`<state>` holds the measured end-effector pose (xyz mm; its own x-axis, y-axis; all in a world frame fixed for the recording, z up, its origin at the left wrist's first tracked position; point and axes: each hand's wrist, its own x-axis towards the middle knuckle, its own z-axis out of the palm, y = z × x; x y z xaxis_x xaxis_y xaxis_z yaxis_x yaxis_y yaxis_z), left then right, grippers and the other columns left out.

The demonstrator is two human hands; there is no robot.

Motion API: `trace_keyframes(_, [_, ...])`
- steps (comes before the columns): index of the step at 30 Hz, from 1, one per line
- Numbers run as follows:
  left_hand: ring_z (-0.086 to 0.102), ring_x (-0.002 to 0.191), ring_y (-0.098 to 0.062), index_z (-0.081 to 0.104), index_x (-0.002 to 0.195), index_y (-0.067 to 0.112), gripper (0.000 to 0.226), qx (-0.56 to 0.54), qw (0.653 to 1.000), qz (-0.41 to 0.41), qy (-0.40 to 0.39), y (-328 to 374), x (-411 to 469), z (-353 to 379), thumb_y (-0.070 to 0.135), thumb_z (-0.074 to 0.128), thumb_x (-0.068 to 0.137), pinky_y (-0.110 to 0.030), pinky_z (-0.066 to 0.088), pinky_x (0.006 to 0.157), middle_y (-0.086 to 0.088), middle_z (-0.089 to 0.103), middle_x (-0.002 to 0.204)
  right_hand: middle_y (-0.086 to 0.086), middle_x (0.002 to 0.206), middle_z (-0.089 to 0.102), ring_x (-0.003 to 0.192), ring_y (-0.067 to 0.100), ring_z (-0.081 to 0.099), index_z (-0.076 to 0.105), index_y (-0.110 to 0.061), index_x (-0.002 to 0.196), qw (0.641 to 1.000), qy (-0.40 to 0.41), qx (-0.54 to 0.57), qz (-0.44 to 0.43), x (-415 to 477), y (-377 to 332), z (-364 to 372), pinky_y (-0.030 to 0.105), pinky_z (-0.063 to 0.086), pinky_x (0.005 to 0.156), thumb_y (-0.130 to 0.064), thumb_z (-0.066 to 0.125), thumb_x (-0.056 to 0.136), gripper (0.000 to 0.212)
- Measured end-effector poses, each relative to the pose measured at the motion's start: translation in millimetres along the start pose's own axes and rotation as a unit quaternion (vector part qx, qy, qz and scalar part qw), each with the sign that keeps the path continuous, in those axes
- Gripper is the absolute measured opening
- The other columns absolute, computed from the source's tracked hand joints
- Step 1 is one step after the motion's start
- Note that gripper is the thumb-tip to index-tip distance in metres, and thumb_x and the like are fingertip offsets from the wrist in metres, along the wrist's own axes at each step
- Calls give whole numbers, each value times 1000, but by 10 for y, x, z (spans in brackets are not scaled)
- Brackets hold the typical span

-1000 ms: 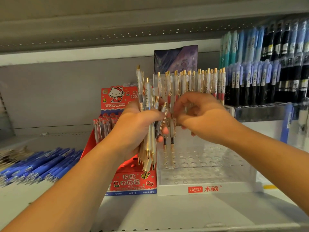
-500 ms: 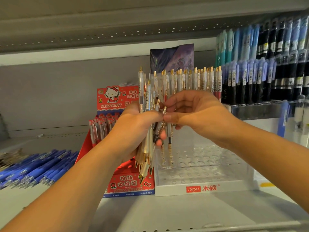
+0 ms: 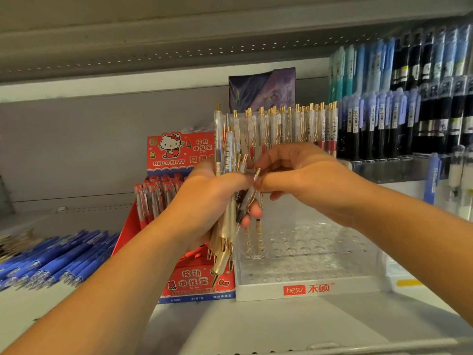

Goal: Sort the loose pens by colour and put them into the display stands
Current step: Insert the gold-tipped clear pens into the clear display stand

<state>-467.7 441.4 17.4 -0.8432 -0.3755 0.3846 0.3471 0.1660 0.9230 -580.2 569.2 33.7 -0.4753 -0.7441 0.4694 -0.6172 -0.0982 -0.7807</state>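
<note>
Pens point(image 3: 225, 226) stayed bunched in our left hand point(image 3: 204, 201); right hand point(image 3: 302, 180) fingertips pinched one pen's top point(image 3: 256, 174) before clear stand point(image 3: 307, 265)

We see clear pens point(image 3: 225, 201) with gold tips, a red box point(image 3: 179, 152) with a white cat, and blue pens point(image 3: 58, 257).
</note>
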Motion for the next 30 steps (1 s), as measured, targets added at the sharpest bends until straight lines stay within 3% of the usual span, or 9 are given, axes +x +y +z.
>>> trace_keyframes(5, [70,61,-34,46,127,-3,36,-54,998,2,11,56,-12,1,2,55,93,-34,55,50,-26,71,83,10,97,75,94,23,72,65,-8,99,989,0,146,-4,11,-22,-39,33,56,88,0,70,83,19])
trace_keyframes(10, [69,57,-31,45,115,5,24,-63,997,2,36,56,-14,3,0,53,93,-37,56,47,-21,71,75,12,87,73,81,27,73,62,-6,98,954,53,296,6,45,-84,-166,34,59,70,5,61,87,16])
trace_keyframes(14, [57,51,-27,44,122,0,31,-42,997,15,61,25,29,-31,1,54,92,-34,52,47,-18,66,73,2,76,73,71,18,74,64,-11,94,971,154,184,-7,82,-113,-230,32,61,64,7,63,86,19])
trace_keyframes(17, [46,49,-22,47,122,1,34,-28,997,15,69,-2,59,-63,5,57,90,-29,40,47,-15,63,74,-2,82,68,68,14,72,63,-19,89,981,185,55,-26,86,-93,-198,30,61,60,7,66,84,26])
trace_keyframes(20, [40,45,-20,50,119,4,28,-46,998,15,47,-3,63,-58,7,56,93,-27,35,44,-14,58,72,2,93,66,80,21,71,62,-21,90,985,171,9,-25,81,-50,-150,35,62,65,5,67,85,27])
trace_keyframes(25, [38,44,-20,46,101,7,9,-57,998,19,27,5,48,-56,6,53,94,-26,34,41,-15,54,72,-1,92,65,84,26,71,62,-25,90,992,117,-49,-16,78,1,-94,39,62,70,2,69,84,28])
trace_keyframes(30, [40,45,-19,41,109,10,22,-85,996,3,15,-13,43,-58,6,54,92,-25,36,41,-15,55,77,-7,87,71,83,15,71,69,-29,85,991,56,-121,8,86,23,-49,33,61,74,-2,74,82,28])
